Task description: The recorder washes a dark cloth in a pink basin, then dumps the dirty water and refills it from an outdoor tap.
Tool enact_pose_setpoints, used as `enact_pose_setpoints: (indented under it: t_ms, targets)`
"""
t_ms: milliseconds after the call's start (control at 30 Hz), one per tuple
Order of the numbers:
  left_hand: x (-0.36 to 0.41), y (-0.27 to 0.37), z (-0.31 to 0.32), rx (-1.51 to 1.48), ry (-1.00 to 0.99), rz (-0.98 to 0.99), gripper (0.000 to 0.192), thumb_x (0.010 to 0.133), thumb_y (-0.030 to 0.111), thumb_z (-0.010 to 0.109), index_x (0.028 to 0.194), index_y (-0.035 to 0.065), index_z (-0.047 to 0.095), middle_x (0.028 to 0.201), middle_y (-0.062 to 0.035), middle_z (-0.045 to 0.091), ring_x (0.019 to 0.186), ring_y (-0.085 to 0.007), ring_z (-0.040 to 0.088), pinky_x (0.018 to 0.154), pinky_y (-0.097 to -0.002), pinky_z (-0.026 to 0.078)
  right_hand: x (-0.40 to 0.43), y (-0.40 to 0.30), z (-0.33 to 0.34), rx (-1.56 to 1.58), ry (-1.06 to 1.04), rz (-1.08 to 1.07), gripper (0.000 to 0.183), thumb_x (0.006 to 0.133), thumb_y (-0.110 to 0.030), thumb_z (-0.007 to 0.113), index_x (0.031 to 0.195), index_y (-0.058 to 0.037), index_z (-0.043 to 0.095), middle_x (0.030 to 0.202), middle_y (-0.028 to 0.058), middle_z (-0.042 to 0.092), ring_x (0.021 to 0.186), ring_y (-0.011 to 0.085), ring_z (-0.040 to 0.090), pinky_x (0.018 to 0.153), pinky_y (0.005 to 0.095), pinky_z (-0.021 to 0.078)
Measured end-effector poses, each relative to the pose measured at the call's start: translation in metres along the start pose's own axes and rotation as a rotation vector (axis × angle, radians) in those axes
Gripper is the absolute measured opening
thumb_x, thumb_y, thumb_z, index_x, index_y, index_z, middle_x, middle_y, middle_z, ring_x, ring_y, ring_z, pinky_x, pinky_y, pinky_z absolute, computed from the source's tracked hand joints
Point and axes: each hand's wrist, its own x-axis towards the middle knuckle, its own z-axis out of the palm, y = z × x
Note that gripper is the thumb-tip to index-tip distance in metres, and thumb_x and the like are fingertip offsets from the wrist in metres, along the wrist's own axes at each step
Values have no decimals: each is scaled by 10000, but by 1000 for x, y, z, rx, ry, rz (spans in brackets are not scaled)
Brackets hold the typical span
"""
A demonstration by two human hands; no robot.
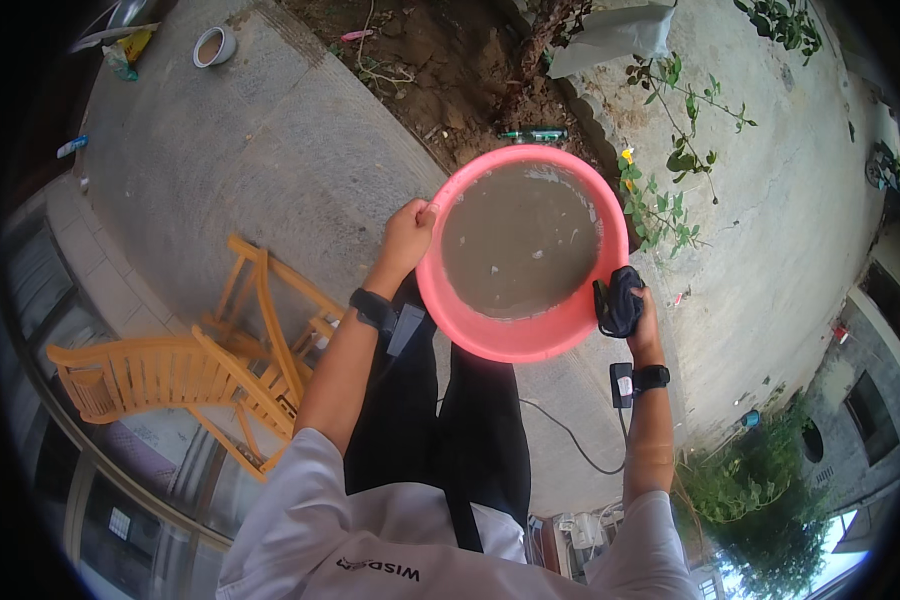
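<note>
A pink plastic basin (529, 341) holds murky grey-brown water (521, 240) with bits of foam and debris afloat. My left hand (409, 244) grips its rim on the left side, thumb over the edge. On the right side, my right hand (643, 319) is closed around a dark cloth item (619, 301) that lies against the basin's rim; whether those fingers also grip the rim is hidden. The basin is in front of my legs, its far edge overlapping the view of a soil bed (450, 82).
A green glass bottle (536, 135) lies on the soil beyond the basin. A wooden folding chair (255, 352) stands at my left. A white tub (214, 48) is on the concrete, far left. Leafy stems (660, 214) grow at the right. A cable (570, 442) hangs from my right wrist.
</note>
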Motion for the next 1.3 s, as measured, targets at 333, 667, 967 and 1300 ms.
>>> enact_pose_setpoints:
  t_ms: [333, 667, 967, 1300]
  targets:
    - [71, -25, 9, 62, -132, -39, 298, 901, 224, 506, 715, -10, 498, 583, -28, 430, 554, -109, 365, 526, -290, 360, 58, -3, 11, 22, -5, 129, 375, 779, -308, 525, 1003, -11, 575, 881, 80, 628, 747, 175, 610, 705, 270, 489]
    - [63, -48, 22, 55, -182, -146, 275, 927, 256, 468, 896, 16, 599, 683, 23, 534, 585, -50, 447, 533, -225, 380, 75, 8, -7, -96, -22, 103, 382, 775, -297, 537, 969, 26, 594, 863, 87, 624, 732, 158, 602, 678, 265, 479]
    - [77, -37, 11, 19, -223, -223, 271, 927, 260, 464, 865, 33, 598, 676, 25, 540, 572, -51, 449, 517, -223, 375, 81, 2, 9, -38, -23, 179, 367, 775, -290, 544, 957, 24, 598, 864, 80, 629, 720, 155, 604, 677, 264, 482]
    - [81, -18, 14, 36, -242, -272, 285, 924, 252, 470, 775, 34, 577, 587, 17, 507, 498, -60, 423, 473, -239, 362, 85, 5, 6, 5, -47, 191, 353, 765, -301, 549, 900, 19, 615, 821, 70, 628, 677, 141, 601, 625, 251, 480]
